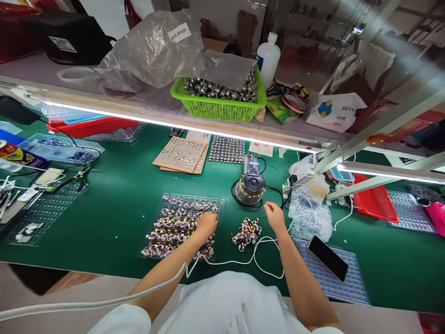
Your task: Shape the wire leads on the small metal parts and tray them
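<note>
My left hand [207, 223] is over the right side of a clear plastic tray [220, 206]. Its fingers are curled closed at the tray, and what they hold, if anything, is hidden. Rows of small wired parts [177, 223] with white, yellow and red bits fill this tray. My right hand [274, 217] is just right of a round black-topped device [252, 185] ringed with small pieces. Its thumb and fingertips come together in a pinch, with anything between them too small to name. Below that device lies a loose pile of similar wired parts [246, 233].
A white cable [236, 262] runs across the table's front. A phone [327, 257] rests on stacked clear trays [351, 292] at right. Brown boards [181, 153] lie behind. Overhead, a shelf bears a green basket [219, 109] of metal balls. Pliers [74, 178] lie at left.
</note>
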### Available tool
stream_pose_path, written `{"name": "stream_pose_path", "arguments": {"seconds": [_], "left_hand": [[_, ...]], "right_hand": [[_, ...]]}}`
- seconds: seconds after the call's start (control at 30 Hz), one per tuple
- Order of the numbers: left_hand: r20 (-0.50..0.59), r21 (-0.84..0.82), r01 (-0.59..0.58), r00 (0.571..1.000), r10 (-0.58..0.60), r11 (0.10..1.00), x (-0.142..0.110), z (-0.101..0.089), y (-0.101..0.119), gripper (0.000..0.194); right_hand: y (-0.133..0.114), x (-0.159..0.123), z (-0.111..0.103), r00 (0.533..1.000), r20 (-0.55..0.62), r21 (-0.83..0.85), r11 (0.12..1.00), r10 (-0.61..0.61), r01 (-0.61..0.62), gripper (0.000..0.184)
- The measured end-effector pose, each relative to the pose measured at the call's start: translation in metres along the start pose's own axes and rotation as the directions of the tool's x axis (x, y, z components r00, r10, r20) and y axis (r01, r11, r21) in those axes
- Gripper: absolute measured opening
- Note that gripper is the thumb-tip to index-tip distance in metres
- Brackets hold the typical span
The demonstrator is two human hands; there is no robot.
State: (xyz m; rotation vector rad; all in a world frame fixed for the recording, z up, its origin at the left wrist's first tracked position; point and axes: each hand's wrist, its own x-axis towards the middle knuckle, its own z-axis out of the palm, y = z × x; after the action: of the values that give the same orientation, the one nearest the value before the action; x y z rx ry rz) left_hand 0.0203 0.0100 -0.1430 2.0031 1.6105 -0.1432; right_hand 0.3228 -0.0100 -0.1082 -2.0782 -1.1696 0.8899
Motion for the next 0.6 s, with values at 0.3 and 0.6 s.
{"name": "stream_pose_path", "arguments": {"seconds": [0.3,0.6], "left_hand": [[0.012,-0.039,0.051,0.999,-0.051,0.998,-0.009,-0.005,0.005,0.027],[-0.052,-0.496,0.089,0.990,-0.132,0.864,-0.019,-0.028,0.011,0.017]], "right_hand": [[-0.047,0.085,-0.017,0.968,0.056,0.264,0.932,0.243,-0.249,0.032],[-0.075,0.032,-0.020,0.994,0.105,0.461,0.886,-0.005,-0.044,0.028]]}}
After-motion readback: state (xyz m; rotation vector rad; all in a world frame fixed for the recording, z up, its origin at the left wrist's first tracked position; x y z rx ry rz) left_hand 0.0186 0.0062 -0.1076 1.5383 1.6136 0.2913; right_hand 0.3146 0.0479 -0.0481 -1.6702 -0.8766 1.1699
